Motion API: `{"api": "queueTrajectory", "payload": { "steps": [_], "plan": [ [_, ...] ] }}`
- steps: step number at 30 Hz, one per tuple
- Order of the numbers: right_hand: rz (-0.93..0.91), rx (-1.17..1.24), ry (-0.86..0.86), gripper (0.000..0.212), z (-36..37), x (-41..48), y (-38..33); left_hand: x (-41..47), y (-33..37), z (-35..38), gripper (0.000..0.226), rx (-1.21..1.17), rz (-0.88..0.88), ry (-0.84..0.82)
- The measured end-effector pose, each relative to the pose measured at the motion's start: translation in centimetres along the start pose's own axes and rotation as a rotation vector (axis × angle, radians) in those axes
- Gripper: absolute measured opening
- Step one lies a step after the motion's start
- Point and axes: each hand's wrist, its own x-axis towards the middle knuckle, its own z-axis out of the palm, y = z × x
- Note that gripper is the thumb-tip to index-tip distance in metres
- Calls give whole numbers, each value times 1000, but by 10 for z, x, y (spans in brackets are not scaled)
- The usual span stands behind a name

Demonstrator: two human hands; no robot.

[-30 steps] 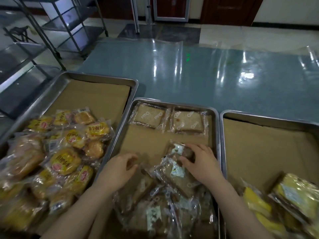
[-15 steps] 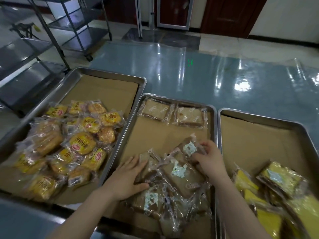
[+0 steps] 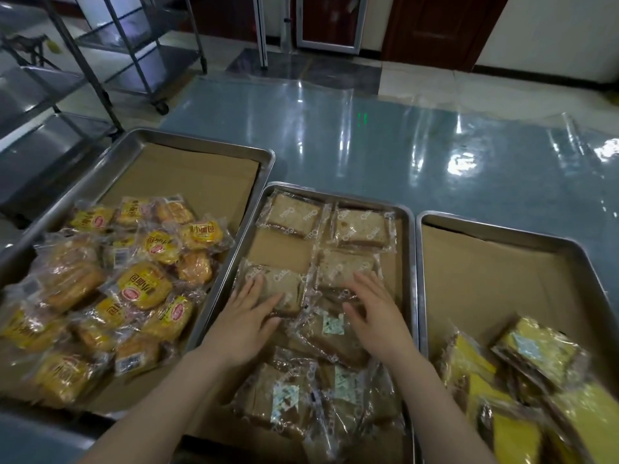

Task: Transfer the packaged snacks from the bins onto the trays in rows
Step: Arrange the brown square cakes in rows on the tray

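The middle metal tray (image 3: 410,262) is lined with brown paper. Two clear-wrapped brown cake slices lie side by side at its far end, one on the left (image 3: 289,213) and one on the right (image 3: 361,229). A second row holds two more slices. My left hand (image 3: 246,318) lies flat with straight fingers on the left slice of that row (image 3: 284,289). My right hand (image 3: 375,313) rests with spread fingers at the near edge of the right slice (image 3: 345,266). A loose heap of the same packets (image 3: 311,390) fills the tray's near half.
The left tray (image 3: 187,145) carries a heap of yellow-labelled small buns (image 3: 134,283). The right tray (image 3: 569,249) has yellow cake packets (image 3: 522,373) piled at its near right. Metal racks (image 3: 100,45) stand at the far left beyond the glossy blue table (image 3: 368,135).
Two slices have moved out of the heap into a second row behind the first. Both hands went from gripping packets to lying flat on them. The view shifted.
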Motion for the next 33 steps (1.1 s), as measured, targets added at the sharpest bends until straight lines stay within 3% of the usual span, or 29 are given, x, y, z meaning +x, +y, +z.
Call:
{"api": "queueTrajectory", "payload": {
  "steps": [4, 9, 13, 17, 26, 33],
  "plan": [
    [-2, -214, -54, 56, 13, 34, -1, 9, 1, 7, 64, 58, -22, -49],
    [35, -445, -204, 57, 29, 68, -3, 36, 4, 1, 64, 36, -65, -89],
    [48, -499, -252, 72, 32, 60, 15, 55, 1, -2, 69, 61, -50, -98],
    [56, -499, -265, 74, 27, 53, 18, 61, 3, -3, 77, 72, -4, -102],
    [30, -520, -109, 66, 34, 43, 23, 54, -1, 1, 73, 106, 41, -11],
    [52, -392, -1, 54, 31, 42, 22, 56, -1, -2, 68, 121, 22, -19]
  ]
}}
